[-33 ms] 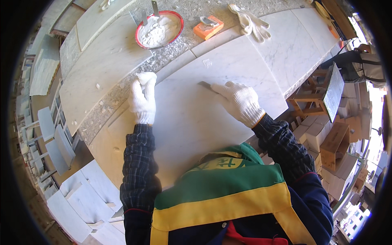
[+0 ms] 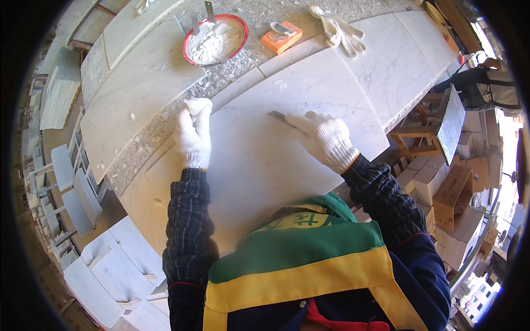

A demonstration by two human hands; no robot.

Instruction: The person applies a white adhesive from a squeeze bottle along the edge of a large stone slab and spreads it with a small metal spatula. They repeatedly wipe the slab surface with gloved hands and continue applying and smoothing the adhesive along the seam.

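My right hand (image 2: pixel 324 137), in a white knit glove, is closed on a thin dark metal scraper blade (image 2: pixel 277 116). The blade lies low over a pale, grey-veined marble slab (image 2: pixel 314 91) in front of me. At the slab's left edge, my left hand (image 2: pixel 192 138), gloved the same way, is closed with its fingertips around a small crumpled white wad (image 2: pixel 197 103); its material cannot be made out. Beyond the hands stands a red-rimmed bowl (image 2: pixel 243 51) of white paste (image 2: pixel 214 47), with metal blades (image 2: pixel 210 12) standing in it.
An orange block (image 2: pixel 274 45) with a small metal tool on top sits right of the bowl, near a loose white glove (image 2: pixel 339 32). Another slab (image 2: pixel 143 91) lies at left. Rubble covers the gap between slabs. A wooden stool (image 2: pixel 414 135) and boxes stand at right.
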